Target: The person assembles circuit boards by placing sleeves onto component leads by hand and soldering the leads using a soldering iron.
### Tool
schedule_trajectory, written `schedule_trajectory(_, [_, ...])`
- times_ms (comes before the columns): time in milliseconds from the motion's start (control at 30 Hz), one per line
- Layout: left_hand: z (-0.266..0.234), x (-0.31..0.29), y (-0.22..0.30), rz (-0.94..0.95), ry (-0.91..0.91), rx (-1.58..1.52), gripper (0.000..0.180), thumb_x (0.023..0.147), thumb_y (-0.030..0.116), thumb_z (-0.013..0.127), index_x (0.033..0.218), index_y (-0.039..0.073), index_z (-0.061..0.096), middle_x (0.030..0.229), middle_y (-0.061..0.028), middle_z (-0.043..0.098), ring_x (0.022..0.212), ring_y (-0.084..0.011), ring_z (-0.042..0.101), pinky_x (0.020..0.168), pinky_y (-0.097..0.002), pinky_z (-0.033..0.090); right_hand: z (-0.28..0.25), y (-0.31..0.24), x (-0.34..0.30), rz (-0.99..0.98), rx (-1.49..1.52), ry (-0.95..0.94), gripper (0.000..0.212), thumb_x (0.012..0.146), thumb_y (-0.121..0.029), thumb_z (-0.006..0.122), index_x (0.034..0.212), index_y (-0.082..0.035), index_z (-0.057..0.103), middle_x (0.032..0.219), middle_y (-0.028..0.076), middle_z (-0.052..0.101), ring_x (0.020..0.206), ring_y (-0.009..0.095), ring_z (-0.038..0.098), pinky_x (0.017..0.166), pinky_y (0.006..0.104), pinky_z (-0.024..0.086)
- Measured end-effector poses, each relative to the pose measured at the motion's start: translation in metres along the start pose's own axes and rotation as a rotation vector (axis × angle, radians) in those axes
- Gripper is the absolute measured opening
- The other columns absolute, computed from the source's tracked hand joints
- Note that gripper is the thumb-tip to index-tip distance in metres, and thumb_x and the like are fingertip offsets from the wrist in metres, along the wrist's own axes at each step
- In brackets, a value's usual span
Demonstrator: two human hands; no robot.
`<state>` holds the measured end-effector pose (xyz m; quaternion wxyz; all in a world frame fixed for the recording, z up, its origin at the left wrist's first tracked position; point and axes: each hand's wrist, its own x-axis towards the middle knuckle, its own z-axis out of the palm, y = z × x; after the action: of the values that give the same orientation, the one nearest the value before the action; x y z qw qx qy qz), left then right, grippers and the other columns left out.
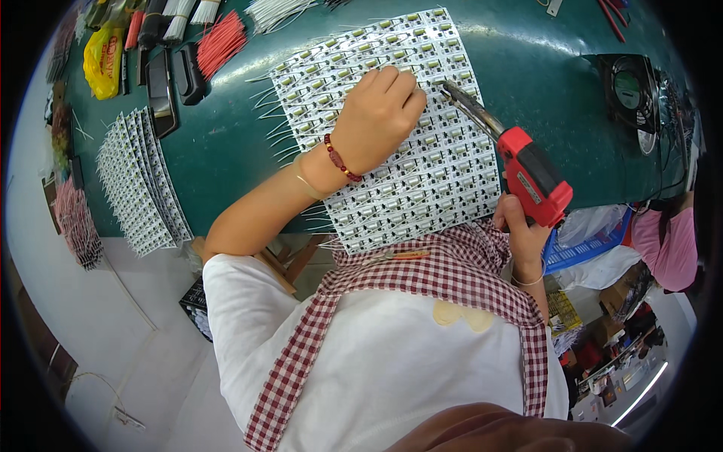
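A large white panel of small circuit boards (407, 192) lies at a slant on the green table, its near corner over the table edge. White wires (277, 128) stick out along its left side. My left hand (380, 113) rests over the panel's upper middle, fingers curled in and closed; what they pinch is hidden beneath them. In my right hand (521, 230), by the panel's lower right edge, is a red and black soldering gun (531, 177). Its metal tip points up and left, close to my left hand's fingers, over the panel.
Stacked circuit board panels (143, 181) lie at the left. Behind them are a phone (161, 94), a yellow bag (103, 60) and bundles of red wires (221, 45). A black fan (629, 90) stands at the right, above a blue basket (584, 248). A person's pink sleeve (666, 245) shows nearby.
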<state>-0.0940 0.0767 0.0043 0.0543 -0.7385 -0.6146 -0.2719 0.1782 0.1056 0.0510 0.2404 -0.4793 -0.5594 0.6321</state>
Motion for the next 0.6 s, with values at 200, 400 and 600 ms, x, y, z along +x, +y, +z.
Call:
schedule_trajectory(200, [0.002,0.001,-0.001,-0.006,0.015,-0.038,0.017,0.067,0.000,0.062,0.084,0.005,0.063,0.076,-0.0057,0.048,0.071,-0.0218,0.050,0.063,-0.0327,0.044,-0.002,0.005,0.002,-0.012,-0.083,-0.029,0.010,0.088,-0.008,0.065,0.090,0.001,0.060,0.064,0.003,0.057,0.053,0.011,0.054,0.050,0.0252,0.043])
schedule_trajectory(400, [0.002,0.003,-0.001,-0.008,0.018,-0.055,0.018,0.066,-0.001,0.062,0.084,0.004,0.063,0.075,-0.0058,0.048,0.071,-0.0221,0.050,0.063,-0.0332,0.043,-0.016,0.030,0.003,-0.158,-0.360,-0.015,0.021,0.080,-0.009,0.076,0.096,-0.001,0.065,0.081,0.003,0.065,0.068,0.013,0.060,0.062,0.0292,0.049])
schedule_trajectory(600, [0.005,0.001,-0.001,0.001,0.027,-0.056,0.018,0.066,-0.001,0.062,0.083,0.004,0.063,0.075,-0.0061,0.049,0.071,-0.0223,0.050,0.063,-0.0333,0.044,-0.013,0.017,0.000,-0.100,-0.279,0.009,0.023,0.079,-0.010,0.077,0.097,-0.002,0.066,0.088,0.006,0.067,0.075,0.016,0.063,0.067,0.0297,0.050])
